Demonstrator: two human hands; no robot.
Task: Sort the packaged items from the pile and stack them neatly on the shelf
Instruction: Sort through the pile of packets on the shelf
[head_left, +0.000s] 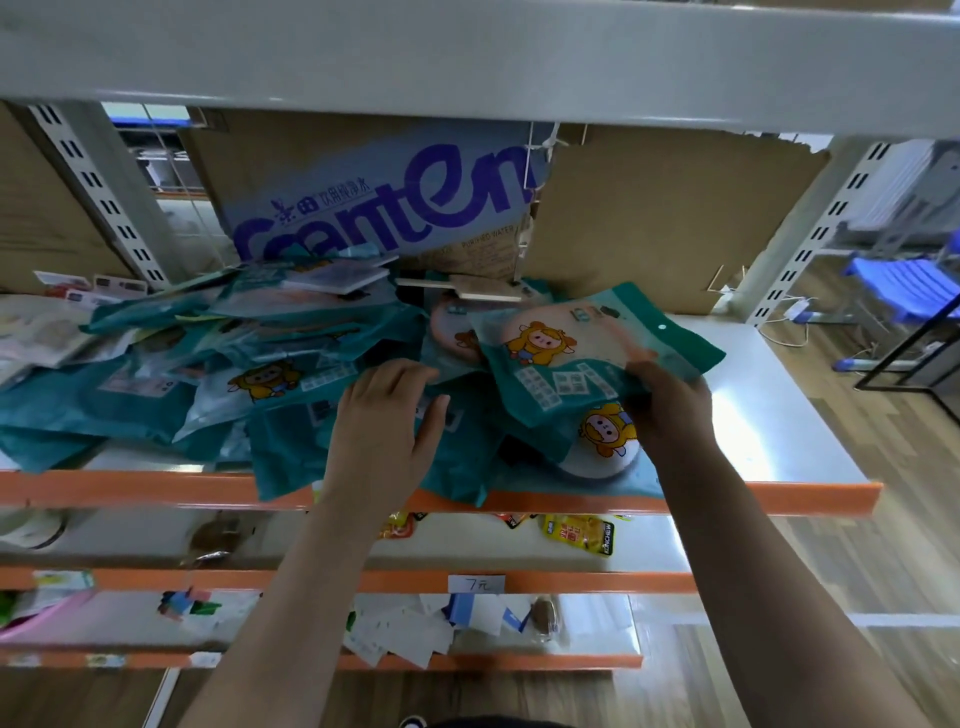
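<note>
A pile of teal packets (218, 374) with a yellow cartoon figure covers the left and middle of the grey shelf (769, 415) with an orange front edge. My right hand (670, 405) grips one teal packet (571, 353) by its lower right corner, lifted and tilted above the pile's right end. My left hand (389, 426) rests flat with spread fingers on packets at the front middle of the pile. Another packet (608, 441) lies under the held one.
The shelf's right part is bare. A cardboard sheet with blue lettering (384, 202) lines the back. An upper shelf (467, 57) hangs close overhead. Lower shelves carry a yellow packet (582, 535), a price tag (475, 583) and loose cards (405, 634). A blue stool (904, 286) stands far right.
</note>
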